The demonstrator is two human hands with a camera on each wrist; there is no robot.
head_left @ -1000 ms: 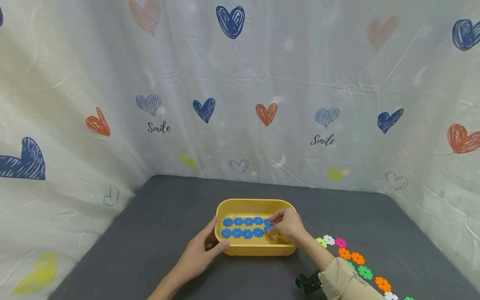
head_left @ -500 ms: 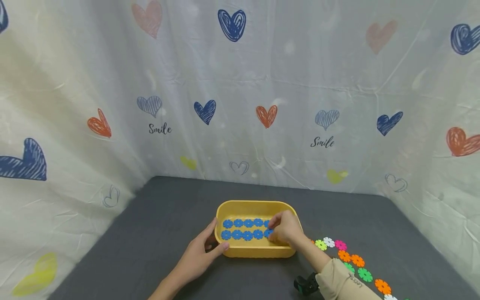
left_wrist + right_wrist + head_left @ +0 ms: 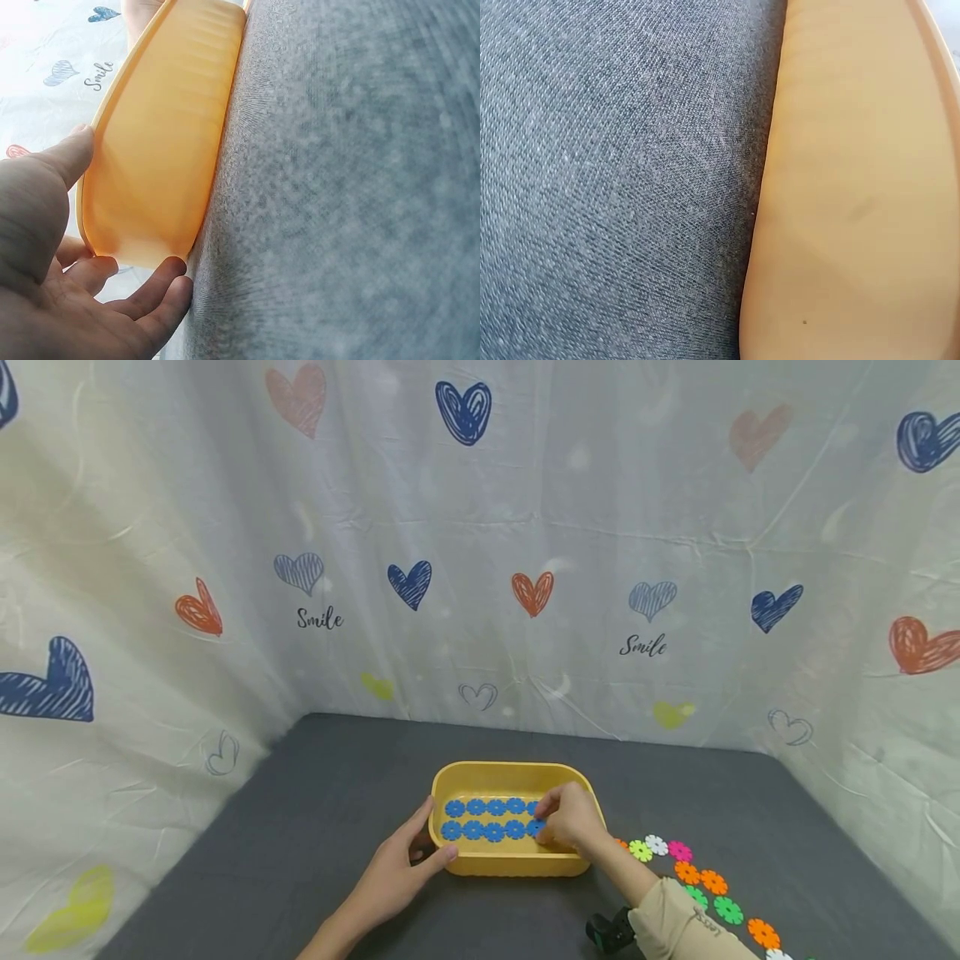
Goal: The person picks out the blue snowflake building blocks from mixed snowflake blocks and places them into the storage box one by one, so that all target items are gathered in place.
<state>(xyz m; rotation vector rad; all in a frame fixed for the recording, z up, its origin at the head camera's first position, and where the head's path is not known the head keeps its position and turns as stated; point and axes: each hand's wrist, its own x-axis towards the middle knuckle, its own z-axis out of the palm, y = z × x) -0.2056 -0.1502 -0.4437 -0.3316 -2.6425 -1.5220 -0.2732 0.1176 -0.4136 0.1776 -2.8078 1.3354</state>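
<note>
A yellow plastic bin [image 3: 517, 865] stands on the dark cloth, with blue flower-shaped discs [image 3: 493, 832] in two rows on its floor. My left hand [image 3: 393, 870] grips the bin's left end, the thumb at the near rim. In the left wrist view its fingertips [image 3: 176, 267] touch the bin's outer wall [image 3: 161, 142]. My right hand [image 3: 576, 818] reaches over the near rim at the right end, thumb and fingers around the last blue disc [image 3: 535, 827] of the near row. The right wrist view has only the bin's outer side [image 3: 855, 187], the hand being out of frame.
Right of the bin, a trail of coloured flower discs [image 3: 728, 910] in orange, green, white, pink and yellow runs towards the front right, partly behind the right sleeve [image 3: 686, 922]. A black wrist device [image 3: 609, 932] hangs by the cuff. A heart-printed curtain [image 3: 480, 543] encloses the table.
My right hand has lowered the last blue disc slightly into line with the near row and its fingers still hold it. The left hand keeps its grip on the bin.
</note>
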